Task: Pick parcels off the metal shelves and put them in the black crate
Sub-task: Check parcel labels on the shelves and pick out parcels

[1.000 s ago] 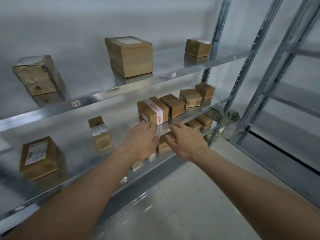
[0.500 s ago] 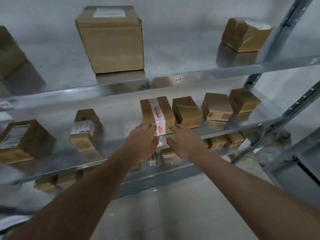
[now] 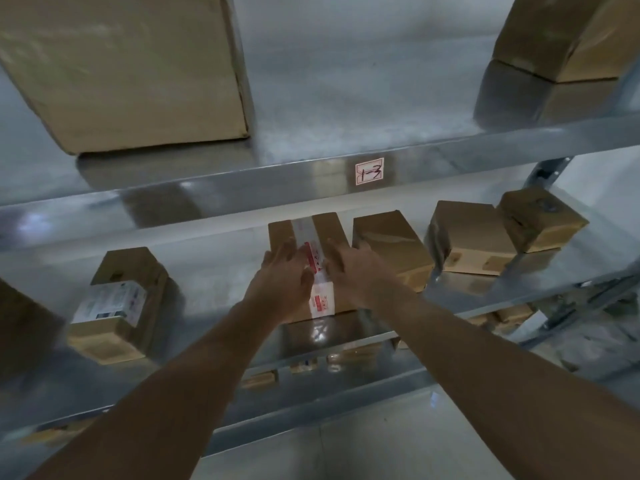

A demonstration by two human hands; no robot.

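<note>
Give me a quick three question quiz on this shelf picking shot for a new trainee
1. True or false: both hands are on the taped parcel.
2. What is written on the shelf tag?
3. Which parcel sits immediately right of the taped one? A: plain parcel, B: labelled parcel, C: big box.

Key:
1. True: left hand and right hand lie against its two sides.
2. 1-3.
3. A.
</note>
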